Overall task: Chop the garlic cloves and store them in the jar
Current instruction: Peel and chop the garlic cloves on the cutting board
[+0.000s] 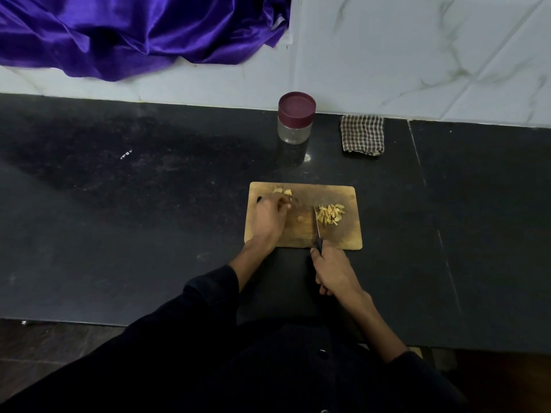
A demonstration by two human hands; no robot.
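We are resting our left hand [269,217] on the cutting board [348,236], fingers curled near whole garlic cloves [282,191]; whether it is pinching one, we cannot tell. Our right hand [334,271] is gripping the knife [316,226] beside the chopped garlic [331,214]. The lidded jar [296,117] is standing behind.

We see a checked cloth [362,135] at the worktop's [119,234] back edge and purple satin fabric [134,31] above its back-left corner.

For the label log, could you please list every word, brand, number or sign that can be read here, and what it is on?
None can be read.
Jar: no label shows.
Counter: a small white mark, too small and blurred to tell whether it is writing.
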